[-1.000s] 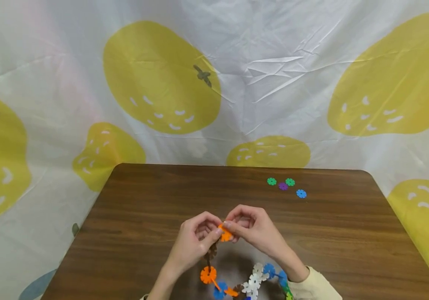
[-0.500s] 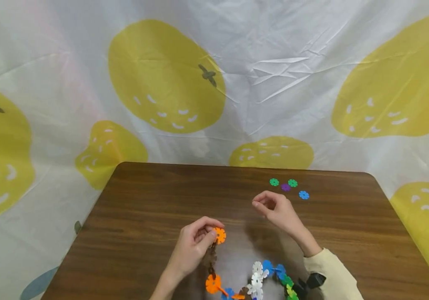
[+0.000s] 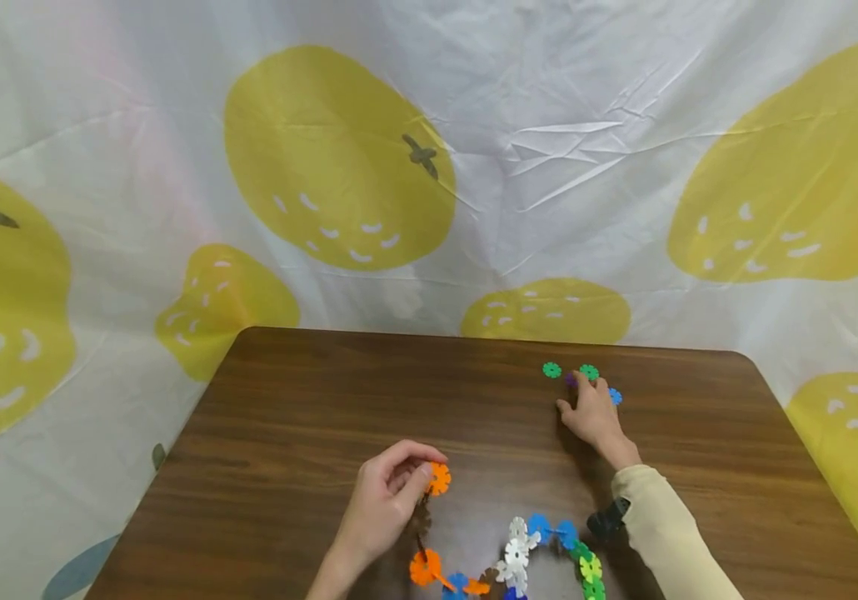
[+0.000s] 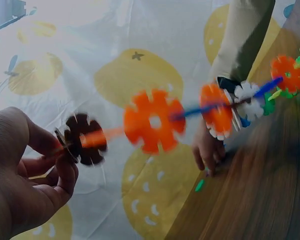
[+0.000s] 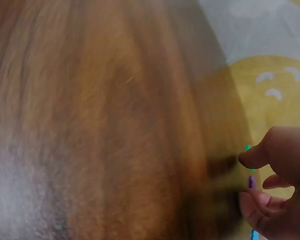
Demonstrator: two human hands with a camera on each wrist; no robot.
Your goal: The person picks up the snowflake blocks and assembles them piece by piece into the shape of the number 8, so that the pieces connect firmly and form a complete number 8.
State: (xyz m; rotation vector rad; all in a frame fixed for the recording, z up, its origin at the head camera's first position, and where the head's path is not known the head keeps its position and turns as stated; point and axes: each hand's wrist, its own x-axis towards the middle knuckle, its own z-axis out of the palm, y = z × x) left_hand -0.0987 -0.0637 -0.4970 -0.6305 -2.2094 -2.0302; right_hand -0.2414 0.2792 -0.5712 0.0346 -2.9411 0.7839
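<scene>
My left hand (image 3: 378,507) pinches the orange notched plastic disc (image 3: 441,479) at one end of a chain of interlocked discs. Brown discs (image 4: 85,140) and another orange disc (image 4: 155,121) follow along this chain in the left wrist view. Over the far right of the table, my right hand (image 3: 596,415) reaches in among loose discs, thumb and fingers apart. Nearest its fingertips is a purple disc (image 3: 571,379), partly covered; a green disc (image 3: 589,372) lies just beyond and a blue disc (image 3: 616,397) to the right, partly behind the hand. No disc is seen gripped there.
Another green disc (image 3: 552,370) lies left of the purple one. The chain's white discs (image 3: 516,554), blue discs (image 3: 540,528) and green discs (image 3: 592,588) curve along the near side of the wooden table (image 3: 309,400). A lemon-patterned cloth (image 3: 369,333) hangs behind.
My right hand has let go of the orange disc and moved away, forward and right, to the loose discs. My left hand still holds the chain's end in nearly the same place.
</scene>
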